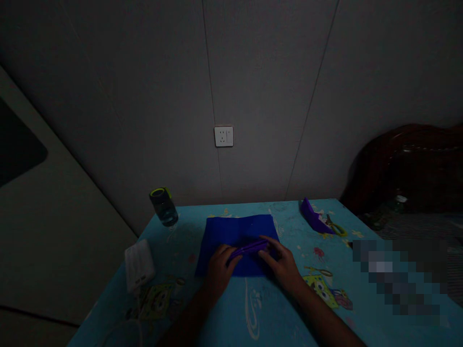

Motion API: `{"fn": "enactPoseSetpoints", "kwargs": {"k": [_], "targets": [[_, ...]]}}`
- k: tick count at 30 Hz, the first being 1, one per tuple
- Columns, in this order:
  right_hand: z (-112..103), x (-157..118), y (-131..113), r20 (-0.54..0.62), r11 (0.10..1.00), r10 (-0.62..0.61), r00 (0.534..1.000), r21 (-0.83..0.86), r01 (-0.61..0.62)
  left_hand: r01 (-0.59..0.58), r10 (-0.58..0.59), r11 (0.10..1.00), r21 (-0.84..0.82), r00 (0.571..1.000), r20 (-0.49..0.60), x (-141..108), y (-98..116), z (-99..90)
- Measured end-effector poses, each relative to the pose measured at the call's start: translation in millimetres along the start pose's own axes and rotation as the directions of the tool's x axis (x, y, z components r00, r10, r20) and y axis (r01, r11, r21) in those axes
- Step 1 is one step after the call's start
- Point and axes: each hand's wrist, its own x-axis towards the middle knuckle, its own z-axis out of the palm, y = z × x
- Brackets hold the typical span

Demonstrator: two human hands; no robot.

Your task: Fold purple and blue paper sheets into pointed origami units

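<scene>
A long, narrow piece of folded purple paper (249,248) is held just above a dark blue sheet (235,229) lying on the table. My left hand (220,265) pinches its left end between thumb and fingers. At the other end, my right hand (280,260) grips it with the thumb below and the fingers over the top. The paper tilts slightly, its right end farther from me. Dim light hides the finer folds.
A patterned light-blue cloth (231,308) covers the table. At left stand a dark bottle (164,207) and a white box-like device (139,264) with a cable. Back right are a purple folded paper shape (314,217) and scissors (338,229). A wall socket (224,136) is behind.
</scene>
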Motion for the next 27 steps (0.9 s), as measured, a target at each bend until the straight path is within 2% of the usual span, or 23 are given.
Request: {"fn": "enactPoseSetpoints", "kwargs": {"k": [2, 4, 8, 10, 12, 16, 19, 21, 24, 27], "targets": [[0.4, 2.0, 0.2, -0.007, 0.996, -0.068, 0.998, -0.056, 0.068, 0.056, -0.056, 0.997, -0.060, 0.998, 0.002, -0.4, 2.8, 0.3], [1.7, 3.3, -0.9, 0.034, 0.990, -0.121, 0.992, -0.063, 0.123, 0.141, -0.135, 0.978, -0.152, 0.990, 0.043, -1.4, 4.7, 1.7], [5.4, 2.3, -6.4, 0.138, 0.998, -0.054, 0.989, -0.034, 0.059, 0.299, -0.241, 0.888, -0.350, 0.950, 0.200, -4.2, 9.0, 5.7], [6.6, 1.3, -8.4, 0.129, 0.999, -0.008, 0.992, -0.043, 0.014, 0.290, -0.219, 0.870, -0.400, 0.952, 0.214, -5.0, 11.8, 7.1], [7.2, 0.9, -8.3, 0.114, 0.998, 0.002, 0.993, -0.057, 0.004, 0.239, -0.181, 0.884, -0.401, 0.967, 0.179, -5.2, 13.7, 8.0], [8.5, 1.2, -3.3, 0.107, 0.998, 0.030, 0.994, -0.049, -0.025, 0.169, -0.156, 0.942, -0.289, 0.986, 0.066, -4.1, 10.3, 9.8], [10.3, 1.2, -0.4, 0.122, 0.997, 0.080, 0.989, 0.012, -0.082, 0.197, -0.200, 0.952, -0.233, 0.980, 0.012, -2.5, 5.4, 11.1], [11.6, 1.1, 0.1, 0.152, 0.990, 0.112, 0.982, 0.073, -0.124, 0.232, -0.239, 0.939, -0.254, 0.971, 0.003, -1.2, 4.3, 11.1], [12.3, 1.4, -0.8, 0.191, 0.973, 0.134, 0.972, 0.159, -0.166, 0.275, -0.286, 0.897, -0.346, 0.958, 0.021, 1.2, 5.4, 9.6], [11.0, 2.7, -0.5, 0.215, 0.953, 0.114, 0.970, 0.251, -0.168, 0.325, -0.322, 0.812, -0.485, 0.942, 0.092, 3.8, 5.1, 7.2]]}}
